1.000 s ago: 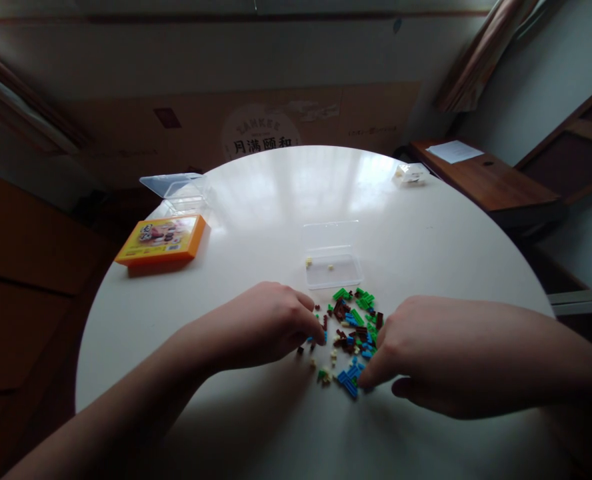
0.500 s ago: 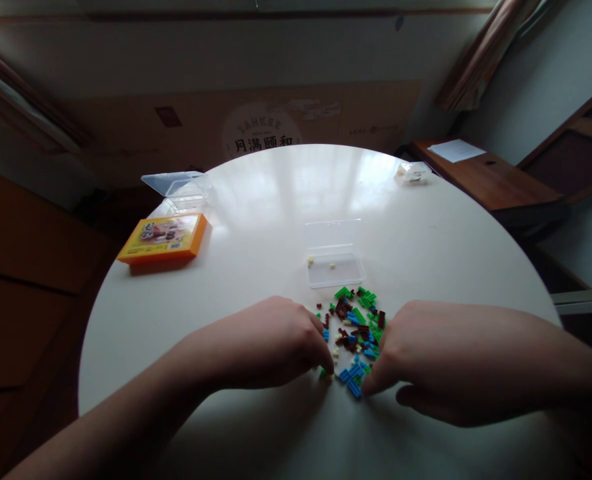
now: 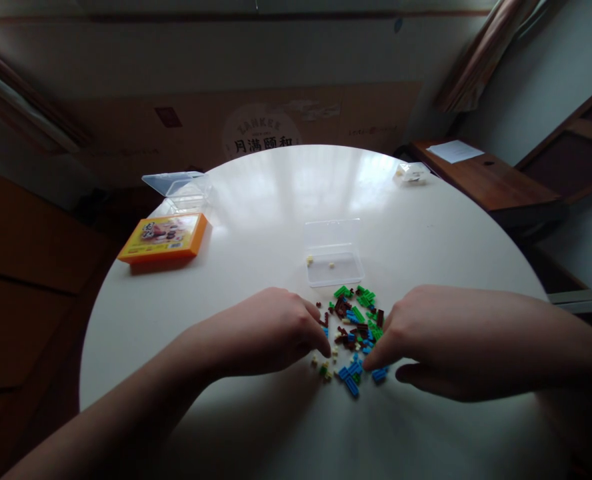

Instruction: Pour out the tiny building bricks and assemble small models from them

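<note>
A heap of tiny building bricks (image 3: pixel 356 327), green, blue, brown and cream, lies on the round white table (image 3: pixel 286 200) close to me. My left hand (image 3: pixel 266 330) rests knuckles up at the heap's left edge, fingers curled, its fingertips pinched on the table among the small bricks. My right hand (image 3: pixel 416 337) lies at the heap's right edge, fingers bent, its forefinger tip touching blue bricks (image 3: pixel 379 375). What either hand pinches is hidden. Just beyond the heap stands a small clear plastic box (image 3: pixel 333 257) holding two cream bricks.
An orange flat box (image 3: pixel 163 238) lies at the table's left, with an open clear box (image 3: pixel 179 189) behind it. A small clear packet (image 3: pixel 412 173) sits at the far right edge. A brown side table with paper (image 3: pixel 456 151) stands to the right; cardboard leans against the wall behind.
My left hand slid toward me along the heap's edge, then drew back a little. My right hand shifted slightly away, and a blue brick now lies apart at the heap's lower right.
</note>
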`<move>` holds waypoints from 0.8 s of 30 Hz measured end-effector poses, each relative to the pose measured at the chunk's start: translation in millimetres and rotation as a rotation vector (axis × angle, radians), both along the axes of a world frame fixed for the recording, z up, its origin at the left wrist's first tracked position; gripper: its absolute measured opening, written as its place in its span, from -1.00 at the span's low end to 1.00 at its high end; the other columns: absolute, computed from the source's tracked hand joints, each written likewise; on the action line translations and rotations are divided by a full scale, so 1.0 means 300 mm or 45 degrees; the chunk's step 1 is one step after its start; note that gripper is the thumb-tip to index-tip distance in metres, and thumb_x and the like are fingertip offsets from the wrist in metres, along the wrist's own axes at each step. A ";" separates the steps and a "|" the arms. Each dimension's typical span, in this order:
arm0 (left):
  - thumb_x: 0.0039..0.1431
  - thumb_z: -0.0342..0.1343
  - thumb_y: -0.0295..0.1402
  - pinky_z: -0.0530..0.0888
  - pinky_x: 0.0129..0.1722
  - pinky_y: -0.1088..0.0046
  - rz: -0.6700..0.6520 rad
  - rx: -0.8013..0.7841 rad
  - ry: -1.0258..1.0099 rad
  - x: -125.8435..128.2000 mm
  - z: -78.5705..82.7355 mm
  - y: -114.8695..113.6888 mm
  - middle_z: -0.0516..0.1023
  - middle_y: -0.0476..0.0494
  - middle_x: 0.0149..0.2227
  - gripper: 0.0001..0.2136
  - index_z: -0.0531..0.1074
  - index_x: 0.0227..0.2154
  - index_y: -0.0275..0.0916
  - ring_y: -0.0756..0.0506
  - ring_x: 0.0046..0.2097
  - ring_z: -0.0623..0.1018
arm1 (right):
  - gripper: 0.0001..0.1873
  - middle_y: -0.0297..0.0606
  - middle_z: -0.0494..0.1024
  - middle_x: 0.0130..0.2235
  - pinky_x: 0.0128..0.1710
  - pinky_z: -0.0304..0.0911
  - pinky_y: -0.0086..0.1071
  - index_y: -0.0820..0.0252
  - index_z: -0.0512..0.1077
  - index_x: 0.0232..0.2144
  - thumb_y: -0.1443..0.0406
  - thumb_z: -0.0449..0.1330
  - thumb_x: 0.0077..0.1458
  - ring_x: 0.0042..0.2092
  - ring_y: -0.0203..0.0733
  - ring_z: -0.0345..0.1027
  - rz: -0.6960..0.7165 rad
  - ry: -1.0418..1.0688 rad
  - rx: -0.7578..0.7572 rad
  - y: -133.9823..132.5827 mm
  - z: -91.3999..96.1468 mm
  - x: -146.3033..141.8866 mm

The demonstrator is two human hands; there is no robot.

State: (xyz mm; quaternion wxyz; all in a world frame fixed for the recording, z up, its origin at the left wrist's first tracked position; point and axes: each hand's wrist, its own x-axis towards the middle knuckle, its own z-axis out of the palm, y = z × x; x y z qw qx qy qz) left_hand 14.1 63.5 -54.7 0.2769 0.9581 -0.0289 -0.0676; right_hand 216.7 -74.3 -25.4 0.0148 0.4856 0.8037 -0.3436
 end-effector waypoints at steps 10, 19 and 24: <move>0.21 0.06 -0.54 0.32 -0.40 0.56 0.230 0.198 -0.165 -0.034 -0.003 0.072 0.61 0.03 -0.33 -0.76 0.59 -0.30 -0.10 0.05 -0.40 0.53 | -0.57 -0.41 0.64 -0.23 -0.34 0.14 -0.39 -0.11 0.55 -0.12 0.42 0.15 -0.02 -0.25 -0.17 0.49 0.002 -0.001 0.002 -0.007 -0.014 -0.008; 0.15 0.11 -0.58 0.29 -0.45 0.57 0.140 0.102 -0.069 -0.020 -0.022 0.065 0.59 0.07 -0.37 -0.71 0.61 -0.28 -0.03 0.08 -0.44 0.51 | -0.68 -0.36 0.62 -0.27 -0.36 0.14 -0.45 0.01 0.57 -0.24 0.43 0.12 0.04 -0.30 -0.23 0.45 -0.014 0.043 0.003 0.004 -0.017 -0.005; 0.19 0.11 -0.50 0.35 -0.31 0.53 0.339 0.239 -0.101 -0.047 -0.013 0.103 0.63 0.01 -0.27 -0.79 0.58 -0.24 -0.09 -0.01 -0.31 0.56 | -0.75 -0.37 0.60 -0.35 -0.37 0.13 -0.45 0.03 0.57 -0.30 0.41 0.11 0.11 -0.34 -0.24 0.44 -0.022 -0.017 0.097 0.023 -0.026 0.009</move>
